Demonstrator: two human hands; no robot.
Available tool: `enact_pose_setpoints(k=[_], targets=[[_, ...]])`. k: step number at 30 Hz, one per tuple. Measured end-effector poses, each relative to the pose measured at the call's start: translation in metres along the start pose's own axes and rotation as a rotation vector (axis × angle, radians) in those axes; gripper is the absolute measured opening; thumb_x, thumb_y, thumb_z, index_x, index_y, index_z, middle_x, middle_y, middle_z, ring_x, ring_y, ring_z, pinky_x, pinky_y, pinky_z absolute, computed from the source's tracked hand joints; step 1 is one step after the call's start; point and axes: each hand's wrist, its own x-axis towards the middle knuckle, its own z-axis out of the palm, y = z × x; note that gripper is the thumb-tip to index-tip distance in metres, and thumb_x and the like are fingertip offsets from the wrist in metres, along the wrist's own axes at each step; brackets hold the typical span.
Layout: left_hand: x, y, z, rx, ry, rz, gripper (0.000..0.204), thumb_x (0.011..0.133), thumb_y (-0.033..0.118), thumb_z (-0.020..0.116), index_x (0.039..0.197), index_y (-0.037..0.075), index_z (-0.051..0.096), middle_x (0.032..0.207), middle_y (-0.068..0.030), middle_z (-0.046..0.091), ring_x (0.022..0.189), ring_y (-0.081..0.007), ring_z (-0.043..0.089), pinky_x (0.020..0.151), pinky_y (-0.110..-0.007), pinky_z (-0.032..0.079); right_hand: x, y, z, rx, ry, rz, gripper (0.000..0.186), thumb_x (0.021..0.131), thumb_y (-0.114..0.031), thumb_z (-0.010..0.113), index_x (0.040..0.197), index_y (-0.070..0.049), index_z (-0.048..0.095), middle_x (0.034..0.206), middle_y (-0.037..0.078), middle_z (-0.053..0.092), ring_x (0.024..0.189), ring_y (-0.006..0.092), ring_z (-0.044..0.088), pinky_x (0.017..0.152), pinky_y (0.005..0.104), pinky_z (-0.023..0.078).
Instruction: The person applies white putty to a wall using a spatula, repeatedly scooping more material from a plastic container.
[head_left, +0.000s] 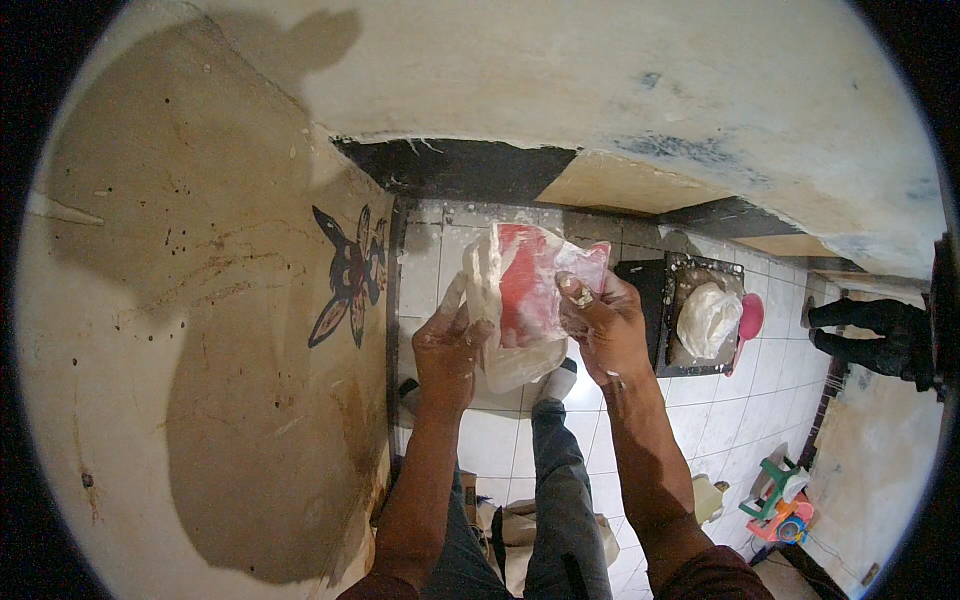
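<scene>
In front of me, above the tiled floor, my right hand grips a flat red spreader by its right end, thumb on top. White paste covers much of its face. My left hand is closed on the side of a pale, paste-coated flat piece, which lies behind and below the red one. The two pieces overlap and seem to touch. White smears mark the fingers of both hands. Where the pale piece runs behind the red spreader, its shape is hidden.
A painted wall stands close on my left, another wall ahead. Right of my hands, a dark tray holds a white paste mound, with a pink scoop beside it. A green stool and a person's legs are farther right.
</scene>
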Motion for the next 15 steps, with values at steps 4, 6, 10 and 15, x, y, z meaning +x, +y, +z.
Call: enact_pose_setpoints(k=[4, 6, 10, 15], targets=[[0.003, -0.009, -0.014, -0.048, -0.015, 0.045, 0.067, 0.079, 0.001, 0.071, 0.137, -0.005, 0.038, 0.120, -0.0183, 0.060, 0.102, -0.0185, 0.061, 0.087, -0.030, 0.051, -0.006, 0.001, 0.004, -0.042, 0.146, -0.089, 0.017, 0.087, -0.016, 0.064, 0.094, -0.001, 0.063, 0.071, -0.002, 0.057, 0.057, 0.0046, 0.046, 0.050, 0.0213, 0.034], [0.005, -0.001, -0.007, -0.146, 0.040, -0.004, 0.068, 0.081, 0.002, 0.069, 0.139, -0.006, 0.034, 0.124, -0.0215, 0.057, 0.108, -0.0223, 0.059, 0.092, -0.032, 0.048, -0.010, -0.003, 0.003, -0.107, 0.198, -0.145, 0.017, 0.087, -0.015, 0.064, 0.095, 0.000, 0.063, 0.074, 0.000, 0.060, 0.060, 0.0050, 0.050, 0.051, 0.0211, 0.037], [0.005, 0.000, -0.011, -0.113, 0.039, 0.031, 0.060, 0.083, 0.002, 0.059, 0.139, -0.002, 0.038, 0.124, -0.0120, 0.056, 0.103, -0.0189, 0.058, 0.089, -0.030, 0.047, -0.022, -0.001, -0.009, -0.084, 0.220, -0.097, 0.018, 0.086, -0.012, 0.064, 0.098, 0.001, 0.062, 0.079, 0.004, 0.064, 0.058, 0.0097, 0.057, 0.047, 0.0217, 0.043], [0.005, 0.005, -0.009, -0.164, 0.076, 0.041, 0.065, 0.080, -0.002, 0.062, 0.140, -0.002, 0.037, 0.120, -0.0114, 0.059, 0.103, -0.0189, 0.058, 0.088, -0.028, 0.048, -0.031, 0.016, -0.013, -0.172, 0.196, -0.207, 0.008, 0.085, -0.005, 0.061, 0.089, 0.000, 0.065, 0.077, 0.004, 0.063, 0.061, 0.0112, 0.058, 0.052, 0.0242, 0.045]])
